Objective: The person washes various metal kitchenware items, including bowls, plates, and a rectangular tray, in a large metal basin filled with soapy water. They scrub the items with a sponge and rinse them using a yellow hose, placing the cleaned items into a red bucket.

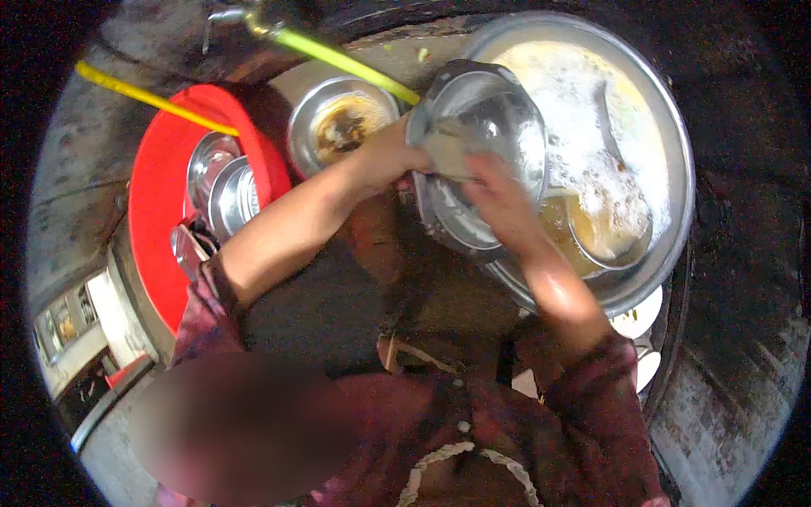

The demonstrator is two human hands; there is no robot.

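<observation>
My left hand (404, 155) grips the left rim of a shiny metal bowl (490, 95), which is tilted over the near left edge of a wide metal basin (683, 182). Inside the bowl, my right hand (500, 196) presses a pale, blurred thing (448, 149) against the metal; its kind is too smeared to make out. Foamy, yellowish water (562, 93) fills the basin. Partly sunk in it, to the right of my right hand, lies a round metal vessel (642, 241) holding cloudy liquid.
A metal bowl (298, 135) with brown, foamy liquid stands left of my left hand. Farther left, a red plastic tub (156, 190) holds several metal dishes (232, 198). A yellow-green hose (346, 66) runs from a tap (258, 24); a yellow hose (152, 97) reaches into the tub. White dishes (642, 317) lie beside the basin.
</observation>
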